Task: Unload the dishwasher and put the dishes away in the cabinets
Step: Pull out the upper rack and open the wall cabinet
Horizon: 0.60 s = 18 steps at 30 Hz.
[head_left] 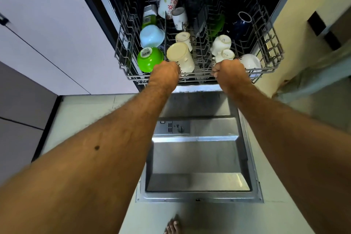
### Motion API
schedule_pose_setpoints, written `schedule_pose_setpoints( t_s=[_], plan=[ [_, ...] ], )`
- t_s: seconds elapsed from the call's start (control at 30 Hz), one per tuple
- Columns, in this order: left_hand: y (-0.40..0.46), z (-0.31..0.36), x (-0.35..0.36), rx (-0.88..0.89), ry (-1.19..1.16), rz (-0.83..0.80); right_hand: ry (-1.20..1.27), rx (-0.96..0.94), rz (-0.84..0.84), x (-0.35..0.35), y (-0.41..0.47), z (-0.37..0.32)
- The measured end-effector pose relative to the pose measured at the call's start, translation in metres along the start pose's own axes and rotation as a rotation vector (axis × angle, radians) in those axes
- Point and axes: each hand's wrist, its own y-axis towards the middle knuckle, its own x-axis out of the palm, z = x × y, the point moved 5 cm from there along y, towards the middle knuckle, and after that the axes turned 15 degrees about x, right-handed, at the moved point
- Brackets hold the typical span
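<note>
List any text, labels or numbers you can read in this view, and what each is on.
None can be read.
Barcode sticker on the green bowl: digits too small.
Base stamps on two white cups: blurred.
Label on the green-and-white container: blurred.

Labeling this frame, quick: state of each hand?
Left hand: closed, gripping the upper rack front rail.
Right hand: closed, gripping the same rail.

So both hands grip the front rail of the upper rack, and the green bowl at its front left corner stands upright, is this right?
Not quite. The head view shows the green bowl upside down, its barcode sticker on the base facing up. The rest holds: left hand and right hand both grip the upper rack front rail.
</note>
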Motion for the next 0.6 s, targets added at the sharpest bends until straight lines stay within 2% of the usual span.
schedule_pose_setpoints(
  t_s=[0.6],
  plan=[
    [-0.042,0.008,0.009,-0.050,-0.054,0.005,-0.081,0.019,0.034,0.003,-0.040,0.005]
  ],
)
